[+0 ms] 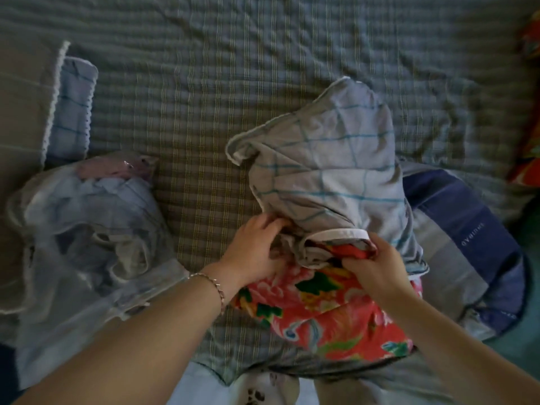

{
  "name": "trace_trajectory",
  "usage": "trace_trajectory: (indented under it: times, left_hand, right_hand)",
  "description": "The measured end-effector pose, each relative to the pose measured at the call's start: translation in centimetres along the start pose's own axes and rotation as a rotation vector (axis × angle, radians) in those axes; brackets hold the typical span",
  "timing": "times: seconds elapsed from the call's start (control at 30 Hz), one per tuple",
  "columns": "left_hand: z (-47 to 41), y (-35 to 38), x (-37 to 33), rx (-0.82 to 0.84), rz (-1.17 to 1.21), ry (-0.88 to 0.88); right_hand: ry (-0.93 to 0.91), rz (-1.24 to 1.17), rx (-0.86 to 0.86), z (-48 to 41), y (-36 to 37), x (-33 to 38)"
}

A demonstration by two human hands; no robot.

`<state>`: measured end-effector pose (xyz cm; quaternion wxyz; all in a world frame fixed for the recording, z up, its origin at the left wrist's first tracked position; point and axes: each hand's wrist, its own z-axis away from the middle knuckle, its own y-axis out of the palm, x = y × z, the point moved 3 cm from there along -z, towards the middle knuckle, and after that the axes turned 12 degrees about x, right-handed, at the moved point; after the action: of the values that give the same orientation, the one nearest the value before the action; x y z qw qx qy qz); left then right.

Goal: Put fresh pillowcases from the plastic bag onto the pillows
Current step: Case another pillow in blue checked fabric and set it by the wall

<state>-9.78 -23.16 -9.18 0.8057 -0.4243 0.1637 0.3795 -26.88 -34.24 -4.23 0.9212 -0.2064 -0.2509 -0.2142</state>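
One pillowcase [330,159], gripped at its mouth by left hand [257,249] and right hand [377,267]; floral pillow [321,311] half inside.

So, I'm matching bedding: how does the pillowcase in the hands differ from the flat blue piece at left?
The checked pillowcase is bunched up, partly over the floral pillow; the flat blue piece lies spread on the bed. The left hand and right hand grip the pillowcase; nothing touches the blue piece. The pillowcase has a plain white hem, the blue piece scalloped trim. Both are checked.
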Motion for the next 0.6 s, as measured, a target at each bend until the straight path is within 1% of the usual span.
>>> trace_trajectory:
  times: [0.03, 0.07, 0.13, 0.2, 0.23, 0.27, 0.3, 0.33, 0.37, 0.4, 0.47, 0.5, 0.53, 0.57, 0.6]
  left_hand:
    - [-0.1, 0.3, 0.2, -0.094, -0.015, -0.044]
    - [-0.1, 0.4, 0.1, -0.199, 0.020, -0.074]
    - [-0.2, 0.2, -0.6, -0.355, 0.209, -0.114]
    - [-0.1, -0.3, -1.3, -0.447, 0.468, -0.169]
    - [0.2, -0.9, -1.9, -0.515, 0.549, -0.192]
    - [0.5, -1.5, -2.8, -0.577, 0.579, -0.196]
    - [0.8, -2.1, -4.0, -0.602, 0.594, -0.170]
    - [1.0, -2.7, -5.3, -0.592, 0.622, -0.118]
    - [1.4, -3.1, -6.7, -0.539, 0.660, -0.041]
    - [1.8, -3.3, -8.1, -0.464, 0.705, 0.056]
    - [2.7, -3.2, -9.9, -0.261, 0.765, 0.211]
    - [3.0, -3.0, -10.2, -0.159, 0.753, 0.223]
    - [3.1, -2.6, -9.9, -0.070, 0.697, 0.181]
    - [3.0, -2.3, -9.2, 0.003, 0.589, 0.105]
    - [2.9, -1.7, -8.4, 0.055, 0.457, 0.023]
  right_hand:
    - [0.011, -0.088, -0.006, 0.1, 0.1, 0.1]
    - [0.018, -0.172, -0.013, 0.2, 0.2, 0.2]
    - [0.038, -0.303, -0.016, 0.4, 0.3, 0.5]
    - [0.075, -0.417, -0.034, 0.6, 0.1, 0.8]
    - [0.088, -0.473, -0.053, 0.8, -0.2, 1.1]
    - [0.107, -0.529, -0.079, 1.1, -0.5, 1.2]
    - [0.133, -0.591, -0.108, 1.3, -1.0, 1.3]
    - [0.165, -0.670, -0.127, 1.6, -1.3, 1.4]
    - [0.198, -0.754, -0.137, 1.9, -1.5, 1.3]
    - [0.230, -0.831, -0.141, 2.1, -1.7, 1.1]
    - [0.291, -0.888, -0.137, 2.4, -1.4, 0.3]
    - [0.325, -0.878, -0.123, 2.5, -1.0, -0.3]
    - [0.367, -0.855, -0.085, 2.5, -0.5, -1.0]
    - [0.397, -0.790, -0.014, 2.5, -0.1, -1.5]
    - [0.401, -0.673, 0.097, 2.6, 0.2, -1.4]
